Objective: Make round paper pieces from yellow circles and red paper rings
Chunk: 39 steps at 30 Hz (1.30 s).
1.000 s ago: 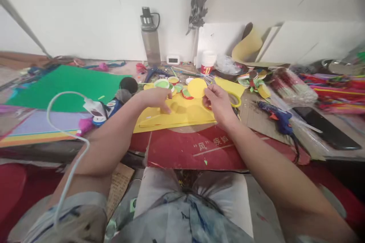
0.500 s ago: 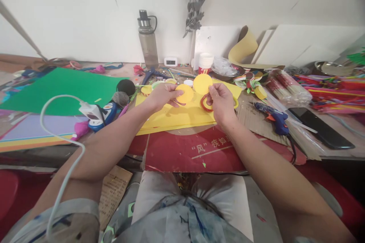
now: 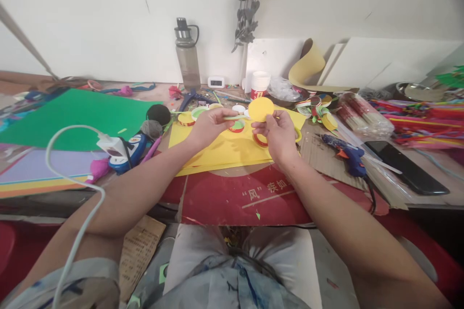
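Observation:
My left hand (image 3: 213,125) pinches a thin disc (image 3: 232,117), which is turned edge-on and looks pale greenish-yellow. In my right hand (image 3: 281,130), thumb and fingers grip a round yellow disc (image 3: 261,109), its flat face showing. Under the right hand lie scissors with red and yellow handles (image 3: 297,134), mostly hidden. A short, red-sided round piece with a green top (image 3: 237,125) stands just below the discs on the yellow sheets (image 3: 224,152). Similar round pieces, one yellow-topped (image 3: 186,118) and one green-topped (image 3: 198,113), are beyond my left hand.
A glue gun (image 3: 342,152) rests on cardboard at right beside a black phone (image 3: 406,166). Stacked paper cups (image 3: 259,84), a water bottle (image 3: 187,58) and a small clock (image 3: 216,82) stand at the back. A green sheet (image 3: 79,118) and white cable (image 3: 72,176) lie left.
The disc in my left hand has turned from face-on to edge-on. My right hand's disc has shifted slightly right and down. The red-sided, green-topped piece has come into view.

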Tool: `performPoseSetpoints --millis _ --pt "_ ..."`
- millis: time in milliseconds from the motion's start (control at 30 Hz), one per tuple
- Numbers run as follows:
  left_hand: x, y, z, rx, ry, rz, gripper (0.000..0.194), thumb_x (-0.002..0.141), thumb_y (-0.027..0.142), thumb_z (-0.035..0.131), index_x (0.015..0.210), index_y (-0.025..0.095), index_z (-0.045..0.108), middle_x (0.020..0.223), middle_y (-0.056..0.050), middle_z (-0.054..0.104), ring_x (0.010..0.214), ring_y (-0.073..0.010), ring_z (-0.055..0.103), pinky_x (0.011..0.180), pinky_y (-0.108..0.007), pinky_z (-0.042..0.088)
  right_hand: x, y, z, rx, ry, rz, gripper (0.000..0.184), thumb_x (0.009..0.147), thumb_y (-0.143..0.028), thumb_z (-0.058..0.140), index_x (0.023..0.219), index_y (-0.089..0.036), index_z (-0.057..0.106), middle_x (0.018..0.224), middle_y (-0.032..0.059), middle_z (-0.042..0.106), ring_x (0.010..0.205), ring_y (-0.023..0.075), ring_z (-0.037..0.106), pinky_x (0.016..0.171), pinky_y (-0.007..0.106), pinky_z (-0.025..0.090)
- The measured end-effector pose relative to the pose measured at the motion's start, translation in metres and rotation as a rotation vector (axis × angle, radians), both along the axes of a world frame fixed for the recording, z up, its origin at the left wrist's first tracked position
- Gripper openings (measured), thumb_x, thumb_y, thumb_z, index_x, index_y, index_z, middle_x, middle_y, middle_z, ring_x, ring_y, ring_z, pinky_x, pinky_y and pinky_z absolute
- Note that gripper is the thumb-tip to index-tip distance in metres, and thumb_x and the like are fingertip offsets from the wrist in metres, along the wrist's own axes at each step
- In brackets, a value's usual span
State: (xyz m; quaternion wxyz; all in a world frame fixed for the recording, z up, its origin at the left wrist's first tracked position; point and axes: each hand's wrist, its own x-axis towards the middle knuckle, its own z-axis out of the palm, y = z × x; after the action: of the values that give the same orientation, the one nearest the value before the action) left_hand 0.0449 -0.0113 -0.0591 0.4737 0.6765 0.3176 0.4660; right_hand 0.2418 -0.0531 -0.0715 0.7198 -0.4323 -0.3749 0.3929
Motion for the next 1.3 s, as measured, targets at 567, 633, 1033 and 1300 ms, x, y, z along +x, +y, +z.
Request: performPoseSetpoints --millis 567,633,1033,1300 --pt "-0.005 -0.022 0.018 0.4 0.266 0.245 0.025 0.085 0.003 0.061 0.085 0.022 0.077 0.116 -0.005 0.084 0.118 -0.021 0.076 0.114 -0.04 0.054 0.005 -0.001 -0.001 -0.02 0.075 0.127 0.028 0.083 -0.027 0.081 0.093 -0.024 0.055 0.081 -0.0051 0.07 0.062 0.0088 0.066 0.054 0.019 0.053" --pt "-0.004 -0.024 0.02 0.434 0.28 0.255 0.027 0.085 0.001 0.06 0.085 0.023 0.076 0.121 -0.004 0.084 0.121 -0.0209 0.075 0.117 -0.041 0.052 0.003 -0.002 0.0 -0.03 0.076 0.14 0.03 0.083 -0.028 0.081 0.094 -0.025 0.054 0.081 -0.0054 0.071 0.061 0.0086 0.067 0.053 0.019 0.053" --pt "-0.004 -0.024 0.023 0.349 0.397 0.245 0.013 0.095 0.02 0.068 0.083 0.021 0.075 0.087 -0.004 0.082 0.09 -0.0192 0.076 0.092 -0.031 0.055 0.004 0.0 -0.002 -0.022 0.087 0.094 0.026 0.081 -0.025 0.078 0.091 -0.023 0.055 0.067 -0.0081 0.065 0.053 0.0074 0.06 0.048 0.017 0.045" --pt "-0.001 -0.017 0.026 -0.186 0.038 0.064 0.029 0.091 0.036 0.083 0.084 0.015 0.065 0.064 0.0 0.069 0.053 -0.0101 0.065 0.057 -0.023 0.05 0.004 0.0 -0.004 -0.031 0.044 0.127 0.024 0.081 -0.03 0.079 0.09 -0.023 0.058 0.063 -0.0074 0.065 0.046 0.0069 0.053 0.045 0.018 0.041"
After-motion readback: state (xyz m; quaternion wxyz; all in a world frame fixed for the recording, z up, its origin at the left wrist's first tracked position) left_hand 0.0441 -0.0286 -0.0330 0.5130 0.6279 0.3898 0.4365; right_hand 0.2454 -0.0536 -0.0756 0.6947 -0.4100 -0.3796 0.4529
